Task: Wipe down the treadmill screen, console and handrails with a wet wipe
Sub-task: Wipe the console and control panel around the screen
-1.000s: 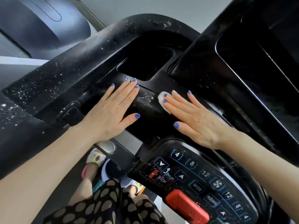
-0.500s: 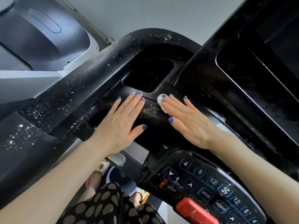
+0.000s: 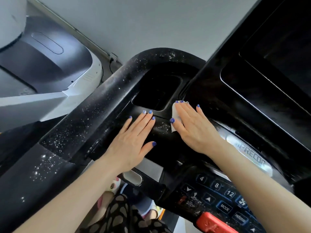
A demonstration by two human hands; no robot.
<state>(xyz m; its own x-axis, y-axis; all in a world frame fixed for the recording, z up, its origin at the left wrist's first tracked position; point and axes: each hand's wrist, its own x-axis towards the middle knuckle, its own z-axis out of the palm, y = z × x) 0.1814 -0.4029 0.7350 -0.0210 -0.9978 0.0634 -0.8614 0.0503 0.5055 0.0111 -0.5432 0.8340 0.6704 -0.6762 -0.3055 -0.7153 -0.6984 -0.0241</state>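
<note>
Left hand (image 3: 134, 142) flat on console (image 3: 161, 140); right hand (image 3: 193, 128) beside it, on wipe (image 3: 175, 115); tray recess (image 3: 156, 93) behind fingertips.

White wet wipe (image 3: 175, 113) under the right hand (image 3: 193, 126), whose nails are blue. Beside the grip, a glossy black console (image 3: 161, 132) flecked with white specks. Below, a red stop button (image 3: 212, 222) and blue-outlined keys (image 3: 224, 207). Black dress with tan dots (image 3: 117, 216).

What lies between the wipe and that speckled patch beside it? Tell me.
Nothing visible. The right hand presses the wet wipe flat on the console; the speckled patch sits just left of it, bare, short of the left hand.
</note>
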